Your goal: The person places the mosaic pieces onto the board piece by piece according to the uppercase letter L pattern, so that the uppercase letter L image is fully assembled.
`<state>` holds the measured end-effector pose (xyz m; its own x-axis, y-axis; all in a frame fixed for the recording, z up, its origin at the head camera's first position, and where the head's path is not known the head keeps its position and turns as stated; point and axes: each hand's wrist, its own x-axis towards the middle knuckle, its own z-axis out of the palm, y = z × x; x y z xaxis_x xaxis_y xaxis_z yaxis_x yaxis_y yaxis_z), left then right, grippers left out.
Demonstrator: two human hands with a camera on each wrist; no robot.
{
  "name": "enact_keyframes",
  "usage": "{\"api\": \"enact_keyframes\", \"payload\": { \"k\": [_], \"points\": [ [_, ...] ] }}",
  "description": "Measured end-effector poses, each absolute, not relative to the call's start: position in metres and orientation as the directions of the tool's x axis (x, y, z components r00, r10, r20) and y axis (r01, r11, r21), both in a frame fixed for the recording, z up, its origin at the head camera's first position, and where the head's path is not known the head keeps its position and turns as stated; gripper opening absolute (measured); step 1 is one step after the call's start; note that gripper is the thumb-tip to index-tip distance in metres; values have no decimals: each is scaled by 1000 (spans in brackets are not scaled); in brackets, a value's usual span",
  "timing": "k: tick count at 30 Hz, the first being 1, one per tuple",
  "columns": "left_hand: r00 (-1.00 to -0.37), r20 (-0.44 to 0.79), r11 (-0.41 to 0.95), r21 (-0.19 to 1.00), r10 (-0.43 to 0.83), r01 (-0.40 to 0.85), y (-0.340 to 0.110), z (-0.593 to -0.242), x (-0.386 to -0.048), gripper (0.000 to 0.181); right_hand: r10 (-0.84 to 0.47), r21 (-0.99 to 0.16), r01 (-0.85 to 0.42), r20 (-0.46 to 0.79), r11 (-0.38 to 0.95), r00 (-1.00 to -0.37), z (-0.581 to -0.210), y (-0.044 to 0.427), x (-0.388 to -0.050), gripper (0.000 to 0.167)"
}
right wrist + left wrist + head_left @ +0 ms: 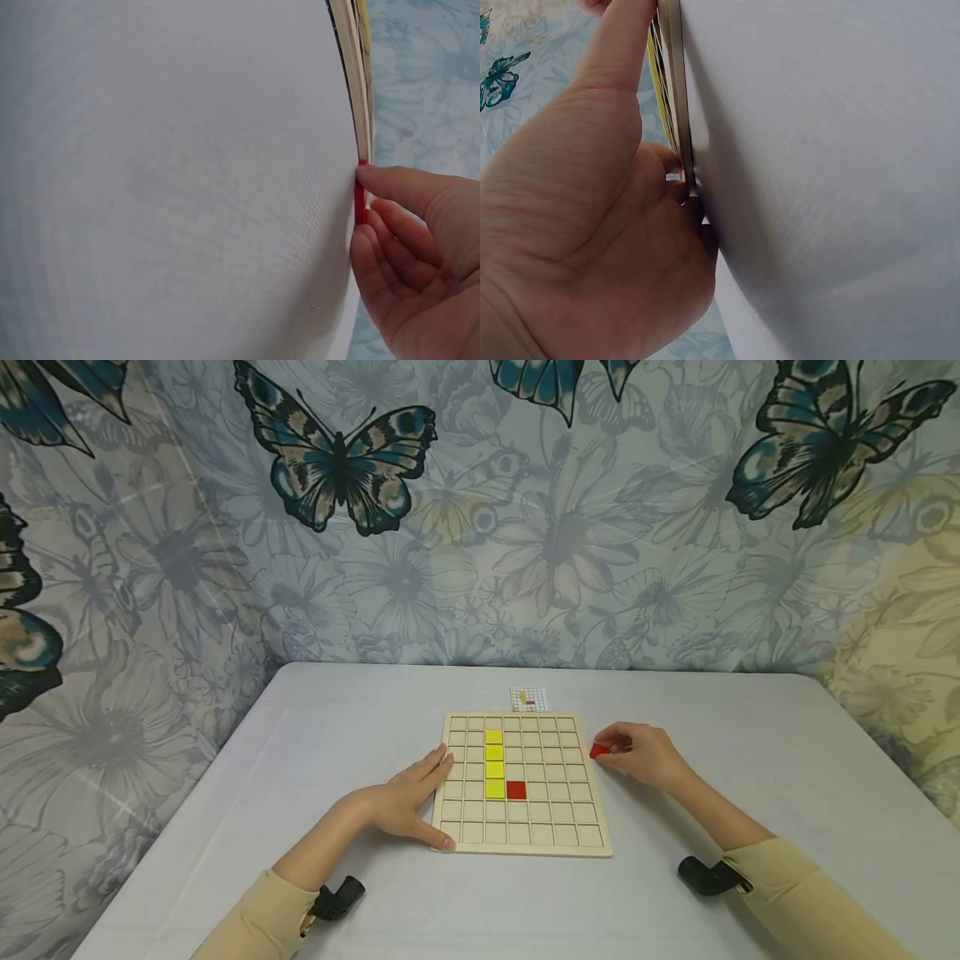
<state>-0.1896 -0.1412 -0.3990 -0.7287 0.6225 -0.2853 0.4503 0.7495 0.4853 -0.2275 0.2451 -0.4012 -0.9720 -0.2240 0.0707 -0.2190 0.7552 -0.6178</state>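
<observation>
A light wooden grid board (551, 835) lies flat on the table. Down its third column run several yellow square tiles (494, 768), and one red tile (516, 790) sits beside the lowest of them. With fingers spread, my left hand (401, 802) rests along the board's left edge, thumb at the near corner; the left wrist view shows this hand (592, 225) against the board's side. Just off the board's right edge, my right hand (648, 756) pinches a second red tile (599, 750) between thumb and fingers. That red tile (361, 193) appears edge-on in the right wrist view.
A small printed pattern card (528, 699) lies behind the board's far edge. White cloth covers the table (360, 702), and a butterfly-patterned fabric (465, 577) hangs behind and to the sides. Each wrist carries a black camera (337, 898).
</observation>
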Motion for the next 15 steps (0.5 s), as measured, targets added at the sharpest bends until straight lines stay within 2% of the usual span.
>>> {"api": "enact_keyframes", "payload": {
  "k": [15],
  "points": [
    [-723, -270, 738, 488, 636, 467, -142, -400, -190, 121, -176, -654, -195, 96, 731, -980, -399, 240, -220, 32]
  ]
}}
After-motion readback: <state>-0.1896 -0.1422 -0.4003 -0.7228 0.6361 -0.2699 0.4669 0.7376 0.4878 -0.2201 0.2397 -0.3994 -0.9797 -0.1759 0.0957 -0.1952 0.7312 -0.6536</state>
